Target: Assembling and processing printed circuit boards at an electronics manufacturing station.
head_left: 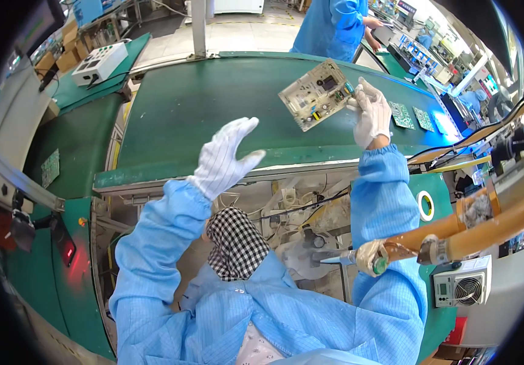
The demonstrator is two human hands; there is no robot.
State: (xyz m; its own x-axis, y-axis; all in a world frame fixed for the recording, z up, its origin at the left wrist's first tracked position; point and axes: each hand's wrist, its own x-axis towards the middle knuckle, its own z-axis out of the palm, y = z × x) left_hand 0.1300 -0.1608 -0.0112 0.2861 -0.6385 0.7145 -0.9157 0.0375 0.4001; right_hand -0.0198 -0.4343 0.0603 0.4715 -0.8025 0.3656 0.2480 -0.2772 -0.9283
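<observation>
My right hand (371, 114), in a white striped glove, pinches the right edge of a populated circuit board (315, 95) above the green conveyor belt (176, 97). The board is pale, with a dark square part, a yellow part and several small components on its upper face. It is tilted, its far corner pointing up. My left hand (228, 153), also gloved, hovers over the belt's near edge, thumb and fingers spread apart with nothing between them.
More green circuit boards (402, 114) lie on the belt to the right. Another board (50, 168) rests on the left belt. Orange hoses with a nozzle (365, 257) reach in beside my right arm. A tape roll (425, 205) sits at right. A person in blue (333, 27) stands beyond the belt.
</observation>
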